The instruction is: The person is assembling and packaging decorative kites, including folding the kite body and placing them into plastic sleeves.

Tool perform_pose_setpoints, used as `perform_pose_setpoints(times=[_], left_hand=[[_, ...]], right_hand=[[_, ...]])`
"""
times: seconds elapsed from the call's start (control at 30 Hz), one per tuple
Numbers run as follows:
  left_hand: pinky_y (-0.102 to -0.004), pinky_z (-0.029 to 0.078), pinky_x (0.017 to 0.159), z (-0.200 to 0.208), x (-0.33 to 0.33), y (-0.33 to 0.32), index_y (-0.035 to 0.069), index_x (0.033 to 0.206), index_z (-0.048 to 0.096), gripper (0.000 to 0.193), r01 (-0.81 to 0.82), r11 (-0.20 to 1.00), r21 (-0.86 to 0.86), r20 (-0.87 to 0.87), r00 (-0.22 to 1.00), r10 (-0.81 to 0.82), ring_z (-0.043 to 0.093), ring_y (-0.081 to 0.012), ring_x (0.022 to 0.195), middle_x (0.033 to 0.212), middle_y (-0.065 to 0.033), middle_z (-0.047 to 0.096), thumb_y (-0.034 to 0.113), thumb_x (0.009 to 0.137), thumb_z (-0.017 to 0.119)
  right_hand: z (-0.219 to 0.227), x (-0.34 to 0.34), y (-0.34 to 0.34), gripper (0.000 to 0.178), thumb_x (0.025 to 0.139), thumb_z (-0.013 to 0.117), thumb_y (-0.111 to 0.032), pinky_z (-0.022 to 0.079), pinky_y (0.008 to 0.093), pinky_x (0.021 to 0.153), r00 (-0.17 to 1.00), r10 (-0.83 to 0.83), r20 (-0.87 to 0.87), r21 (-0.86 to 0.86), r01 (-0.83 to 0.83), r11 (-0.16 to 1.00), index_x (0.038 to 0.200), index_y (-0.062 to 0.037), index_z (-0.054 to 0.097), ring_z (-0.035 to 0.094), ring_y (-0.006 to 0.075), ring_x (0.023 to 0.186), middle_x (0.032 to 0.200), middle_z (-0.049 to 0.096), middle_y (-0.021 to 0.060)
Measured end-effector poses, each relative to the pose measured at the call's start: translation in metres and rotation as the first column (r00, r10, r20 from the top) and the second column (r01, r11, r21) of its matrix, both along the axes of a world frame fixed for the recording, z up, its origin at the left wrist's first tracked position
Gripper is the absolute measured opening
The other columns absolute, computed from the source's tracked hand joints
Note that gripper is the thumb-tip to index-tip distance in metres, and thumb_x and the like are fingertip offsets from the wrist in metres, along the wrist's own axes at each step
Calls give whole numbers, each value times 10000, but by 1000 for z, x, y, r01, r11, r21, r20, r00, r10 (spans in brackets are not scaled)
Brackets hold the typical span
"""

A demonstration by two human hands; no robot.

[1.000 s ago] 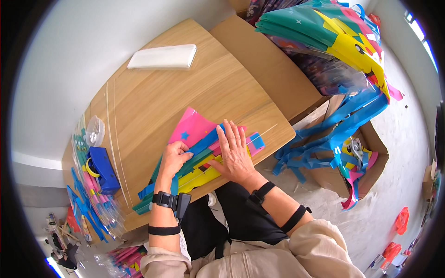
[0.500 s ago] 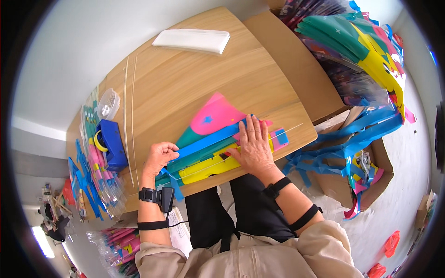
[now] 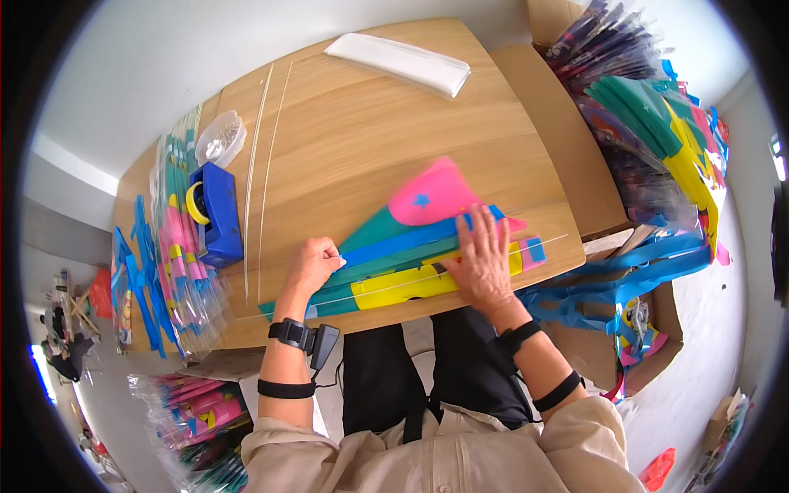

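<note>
A folded kite [image 3: 403, 281] in green, yellow, pink and blue lies along the table's near edge, with a thin pale rod [image 3: 538, 245] across its yellow part. At the left end of its blue strip, my left hand [image 3: 308, 268] is closed in a pinch; a small white bit shows at the fingertips, too small to name. Palm down, my right hand [image 3: 485, 264] presses on the kite's right part with its fingers stretched and apart. The pink corner [image 3: 436, 193] points away from me on the tabletop.
At left stand a blue tape dispenser [image 3: 222, 215], a clear tub [image 3: 220, 140] of small parts and bagged kites [image 3: 177, 246]. Two thin rods [image 3: 255, 181] lie beside them. A white folded stack [image 3: 399, 63] sits far back. Cardboard boxes [image 3: 559, 135] with kites and blue ribbons [image 3: 616, 287] flank the right.
My left hand has curled its fingers tighter at the strip's end. The blue tail that hung beneath it no longer shows. My right hand stays flat on the kite. The whole view has shifted.
</note>
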State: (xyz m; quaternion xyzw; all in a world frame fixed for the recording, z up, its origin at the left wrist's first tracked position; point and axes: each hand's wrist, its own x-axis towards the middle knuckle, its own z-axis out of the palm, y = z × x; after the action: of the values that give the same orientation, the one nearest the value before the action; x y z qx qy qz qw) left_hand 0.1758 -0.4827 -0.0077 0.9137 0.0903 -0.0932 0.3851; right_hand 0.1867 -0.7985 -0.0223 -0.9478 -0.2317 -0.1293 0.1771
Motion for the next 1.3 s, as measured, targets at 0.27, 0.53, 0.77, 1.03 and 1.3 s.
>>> perform_pose_setpoints(times=[0.27, 0.53, 0.77, 1.03, 1.3], left_hand=[[-372, 476, 572, -2, 1, 2, 17, 755, 657, 154, 49, 998, 47, 52, 997, -52, 638, -247, 619, 661, -138, 648, 127, 714, 758], [-314, 445, 535, 5, -3, 30, -20, 715, 639, 140, 2, 988, -155, -76, 997, -14, 560, -135, 573, 599, -88, 600, 96, 742, 712], [-299, 420, 512, -1, 4, -8, -25, 659, 607, 192, -30, 950, -309, 80, 995, 57, 528, -121, 546, 553, -72, 548, 112, 774, 675], [-368, 328, 490, 3, 8, -13, -27, 621, 492, 456, 7, 989, -147, 117, 993, 10, 341, -143, 539, 517, -81, 408, 296, 923, 605], [-345, 452, 611, -9, 5, -16, -35, 747, 577, 621, -92, 954, -284, 183, 972, 148, 549, -176, 627, 667, -82, 612, 523, 987, 447]], right_hand=[[0, -31, 112, 678, 835, 661, -379, 197, 474, 1171, 899, 427, -103, 140, -412, 901, 1369, -18, 450, 277, 351, 1410, 1482, 345, 203], [-5, -32, 119, 636, 866, 624, -389, 200, 470, 1171, 909, 403, -109, 79, -396, 915, 1346, 1, 475, 308, 351, 1390, 1466, 365, 211], [-5, -32, 119, 616, 871, 617, -388, 208, 481, 1166, 899, 426, -100, 70, -421, 904, 1321, 16, 496, 312, 368, 1384, 1455, 371, 229], [-7, -28, 112, 572, 811, 688, -366, 207, 495, 1163, 887, 456, -76, 214, -432, 876, 1275, -69, 535, 307, 398, 1380, 1442, 368, 267], [-2, -31, 121, 674, 768, 717, -415, 195, 502, 1164, 948, 299, -113, 163, -279, 946, 1195, 72, 532, 286, 404, 1393, 1417, 389, 278]])
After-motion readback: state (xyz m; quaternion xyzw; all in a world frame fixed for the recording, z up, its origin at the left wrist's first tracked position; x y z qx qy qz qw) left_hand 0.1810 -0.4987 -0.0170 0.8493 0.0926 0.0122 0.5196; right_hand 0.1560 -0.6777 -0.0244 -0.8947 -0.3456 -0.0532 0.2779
